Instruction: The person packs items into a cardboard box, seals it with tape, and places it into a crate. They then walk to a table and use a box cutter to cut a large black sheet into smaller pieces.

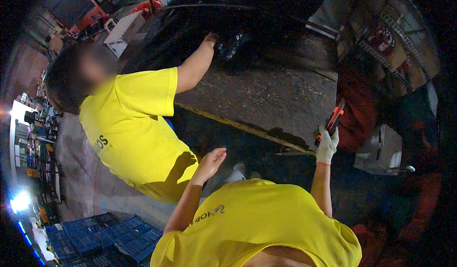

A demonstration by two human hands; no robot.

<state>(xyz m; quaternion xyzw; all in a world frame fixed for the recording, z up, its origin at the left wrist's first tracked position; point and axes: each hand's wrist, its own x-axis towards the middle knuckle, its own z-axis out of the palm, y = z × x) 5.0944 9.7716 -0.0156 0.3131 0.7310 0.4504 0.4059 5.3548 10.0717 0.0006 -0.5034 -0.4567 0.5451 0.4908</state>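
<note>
My right hand (327, 145), in a white knitted glove with an orange cuff edge, is closed round an orange and black utility knife (335, 118). The knife points up and away, beside the right corner of a worn brown tabletop (266, 100). Whether its blade is out I cannot tell. Bare and holding nothing, my left hand (211, 165) is raised in front of my body with its fingers loosely stretched, short of the table's near edge. Dark plastic sheeting (185, 34) covers the far part of the table.
At my left a person in a yellow shirt (138, 129) reaches one arm onto the plastic sheeting. Blue crates (102, 236) are stacked at the lower left. Red fabric (357, 105) hangs by the table's right end, near a white box-like object (381, 150).
</note>
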